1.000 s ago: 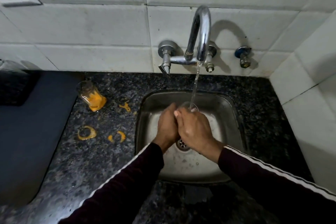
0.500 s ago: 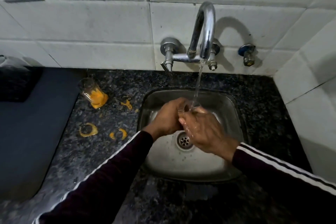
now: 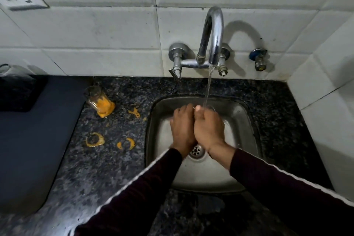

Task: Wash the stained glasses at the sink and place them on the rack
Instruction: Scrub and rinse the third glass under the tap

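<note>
- Both hands are held together over the sink, under the running tap; the left hand and right hand are pressed side by side, knuckles up.
- A glass rim is just seen past the right hand's fingertips, where the water stream lands. The glass is wrapped by curled fingers of the right hand; most of its body is hidden. The left hand is closed against the same spot; whether the glass is actually held by it cannot be told.
- Room around the grip: sink walls are near on both sides, with bare steel toward the wrists and the drain directly below the heels of the hands. The tap spout hangs above and beyond the fingertips.
- A second glass is noted well to the left of the grip on the speckled counter, tilted, with orange residue filling its lower part.
- Orange ring stains are recorded on the counter between that glass and the sink's left edge.
- Farther left, a dark mat is seen.
</note>
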